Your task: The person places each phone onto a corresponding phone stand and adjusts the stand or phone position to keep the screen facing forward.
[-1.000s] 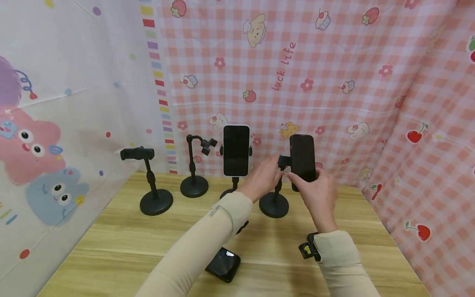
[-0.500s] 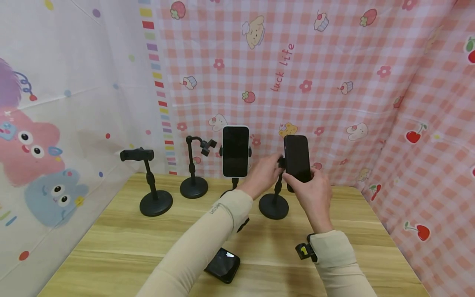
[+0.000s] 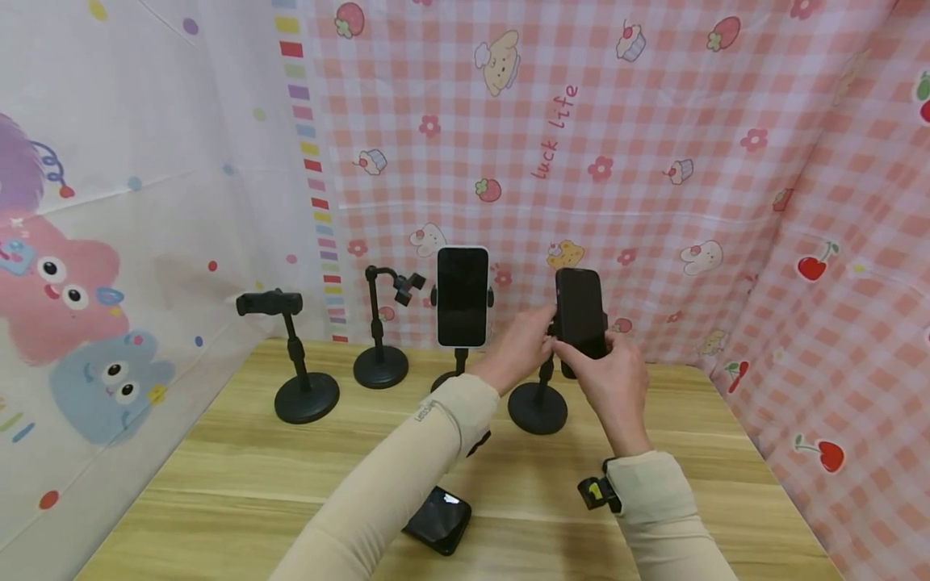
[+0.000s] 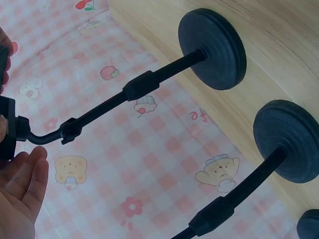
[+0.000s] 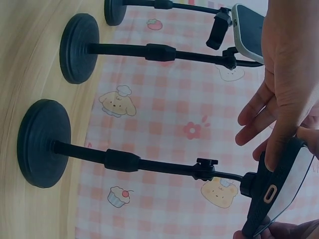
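Note:
My right hand (image 3: 613,383) grips the lower part of a black smartphone (image 3: 581,311), screen toward me. The phone is against the clamp of a black phone stand (image 3: 538,408) at the right; a bit of the clamp shows past the phone's right edge. My left hand (image 3: 517,347) holds the clamp at the phone's left side. In the right wrist view, the clamp (image 5: 264,191) lies behind the tilted phone, with the left thumb on it. In the left wrist view, left fingers (image 4: 30,184) are beside the clamp, whose body is cut off by the frame edge.
In the middle, a white-rimmed phone (image 3: 462,294) sits in another stand. Two stands without phones, one at far left (image 3: 305,395) and one behind (image 3: 380,365), stand left of it. Another black phone (image 3: 439,519) lies near the front of the wooden table (image 3: 240,484). Patterned cloth (image 3: 617,105) hangs behind.
The right hand has brought the phone left and slightly down, against the stand's clamp. The left hand has shifted slightly, staying at the clamp.

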`<state>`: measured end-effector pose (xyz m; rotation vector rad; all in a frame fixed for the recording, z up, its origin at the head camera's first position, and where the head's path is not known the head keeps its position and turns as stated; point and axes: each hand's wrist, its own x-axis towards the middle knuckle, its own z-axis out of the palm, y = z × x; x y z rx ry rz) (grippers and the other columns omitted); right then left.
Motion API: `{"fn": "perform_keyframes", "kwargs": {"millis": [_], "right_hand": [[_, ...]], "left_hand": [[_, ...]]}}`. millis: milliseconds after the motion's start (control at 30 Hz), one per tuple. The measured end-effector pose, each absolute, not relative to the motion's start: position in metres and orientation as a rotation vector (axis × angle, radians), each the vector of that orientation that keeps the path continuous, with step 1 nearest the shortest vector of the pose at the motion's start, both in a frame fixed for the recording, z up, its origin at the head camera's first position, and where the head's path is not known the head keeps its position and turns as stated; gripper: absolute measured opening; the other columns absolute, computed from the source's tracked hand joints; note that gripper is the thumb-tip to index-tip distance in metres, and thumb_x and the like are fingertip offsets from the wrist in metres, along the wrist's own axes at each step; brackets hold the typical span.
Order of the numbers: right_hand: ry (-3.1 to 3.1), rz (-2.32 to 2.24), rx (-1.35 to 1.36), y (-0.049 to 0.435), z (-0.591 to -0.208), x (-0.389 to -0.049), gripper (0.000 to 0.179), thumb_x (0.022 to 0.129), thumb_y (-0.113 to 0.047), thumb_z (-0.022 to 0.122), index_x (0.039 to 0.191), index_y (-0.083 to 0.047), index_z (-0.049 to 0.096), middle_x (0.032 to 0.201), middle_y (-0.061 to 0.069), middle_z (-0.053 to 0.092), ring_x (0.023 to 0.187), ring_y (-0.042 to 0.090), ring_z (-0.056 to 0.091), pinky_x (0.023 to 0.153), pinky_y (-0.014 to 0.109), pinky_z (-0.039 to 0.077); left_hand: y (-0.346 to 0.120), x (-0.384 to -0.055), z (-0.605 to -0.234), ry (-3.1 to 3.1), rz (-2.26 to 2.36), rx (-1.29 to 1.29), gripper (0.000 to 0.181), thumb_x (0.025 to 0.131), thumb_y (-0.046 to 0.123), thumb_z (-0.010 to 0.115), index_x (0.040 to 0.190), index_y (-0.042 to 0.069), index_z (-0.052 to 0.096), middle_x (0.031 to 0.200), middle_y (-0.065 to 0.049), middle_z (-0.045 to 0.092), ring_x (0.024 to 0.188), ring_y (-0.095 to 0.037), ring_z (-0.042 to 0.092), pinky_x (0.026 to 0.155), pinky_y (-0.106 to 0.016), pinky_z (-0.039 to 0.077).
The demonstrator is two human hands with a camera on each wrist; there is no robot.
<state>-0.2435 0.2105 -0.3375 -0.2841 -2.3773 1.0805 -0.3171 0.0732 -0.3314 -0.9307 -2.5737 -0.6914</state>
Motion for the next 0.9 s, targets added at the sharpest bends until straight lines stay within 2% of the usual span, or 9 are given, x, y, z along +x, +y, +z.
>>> {"fn": "perform_keyframes", "kwargs": {"millis": [267,533,900], "right_hand": [[-2.407,1.114,-0.283,0.213,-0.337,-0.245,0.069,0.073,-0.068,0.075,0.097,-0.004,0.065,0.087,0.012,0.064,0.072,0.026,0.056,0.059,0.035,0.042],[-2.423,1.177,-0.296,0.217,-0.338,-0.247,0.069,0.074,-0.066,0.076,0.104,-0.004,0.066,0.092,0.013,0.065,0.075,0.026,0.057,0.062,0.034,0.044],[-2.423,1.202,-0.282,0.219,-0.341,-0.249,0.071,0.075,-0.064,0.077,0.107,-0.002,0.064,0.096,0.015,0.065,0.079,0.027,0.057,0.064,0.035,0.044]], "left_hand": [[0.073,-0.320,-0.334,-2.513,-0.680,-0.944,0.020,0.096,0.015,0.067,0.113,0.008,0.060,0.102,-0.007,0.069,0.090,-0.016,0.064,0.076,-0.029,0.052],[0.073,-0.319,-0.337,-2.449,-0.597,-0.920,0.012,0.095,0.018,0.069,0.101,0.011,0.062,0.091,-0.002,0.067,0.080,-0.012,0.063,0.067,-0.024,0.050],[0.075,-0.324,-0.347,-2.332,-0.630,-0.934,0.016,0.093,0.016,0.072,0.105,0.008,0.065,0.093,-0.004,0.069,0.081,-0.013,0.066,0.072,-0.022,0.053]]}}
